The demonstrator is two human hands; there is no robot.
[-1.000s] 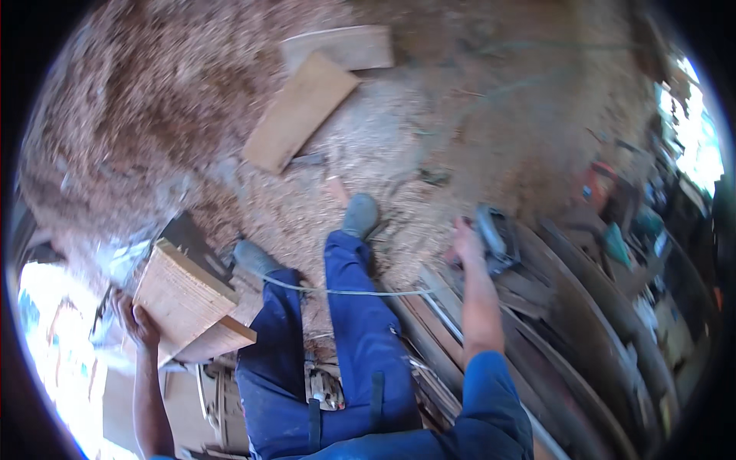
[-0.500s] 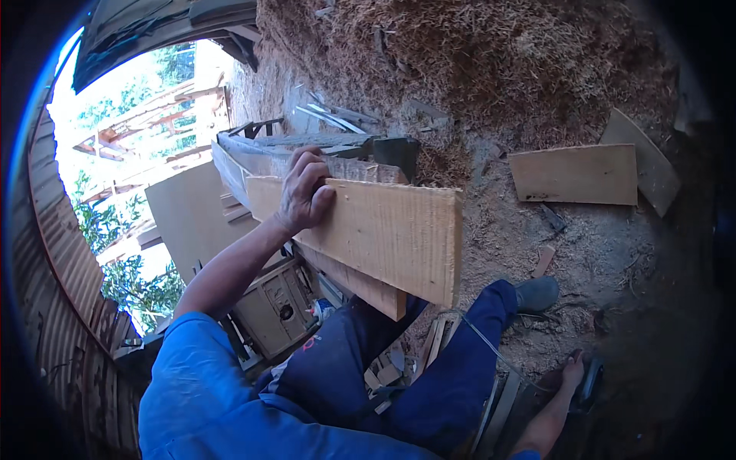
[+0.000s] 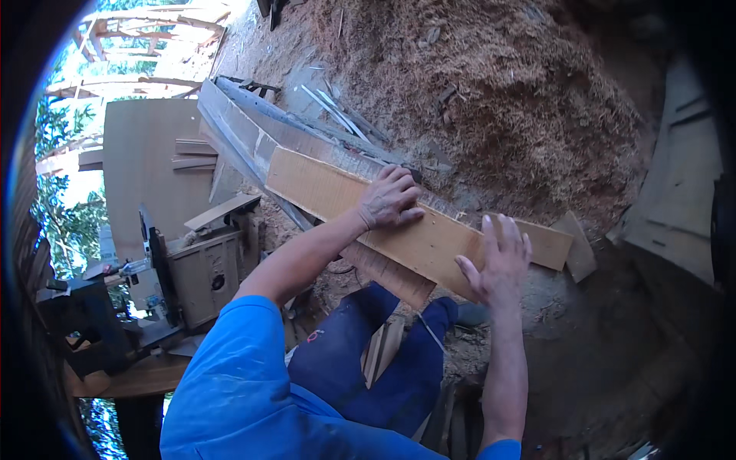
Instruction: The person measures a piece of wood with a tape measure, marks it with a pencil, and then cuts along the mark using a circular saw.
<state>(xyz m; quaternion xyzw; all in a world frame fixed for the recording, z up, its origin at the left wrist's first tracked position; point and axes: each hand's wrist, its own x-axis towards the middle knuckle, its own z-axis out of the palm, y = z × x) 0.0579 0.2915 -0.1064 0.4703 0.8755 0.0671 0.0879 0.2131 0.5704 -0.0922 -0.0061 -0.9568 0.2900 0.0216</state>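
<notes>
A pale wooden board (image 3: 330, 188) lies with its broad face up, slanting from upper left to lower right across a thicker wooden beam or bench (image 3: 391, 270). My left hand (image 3: 391, 198) is closed over the board's far edge near its middle, fingers curled and thumb on the face. At the board's right end is my right hand (image 3: 500, 261), its fingers stretched and spread against the wood. The undersides of both hands are hidden.
Wood shavings (image 3: 529, 100) are heaped beyond the bench. Board offcuts (image 3: 541, 244) lie right of the board. A wooden cabinet-like box (image 3: 203, 280) and a large plywood sheet (image 3: 142, 172) stand at left. More wood strips (image 3: 382, 349) lie between my legs.
The board has tipped from standing on edge to lying face up. My right hand has come up from beside a dark tool at the lower right onto the board's end.
</notes>
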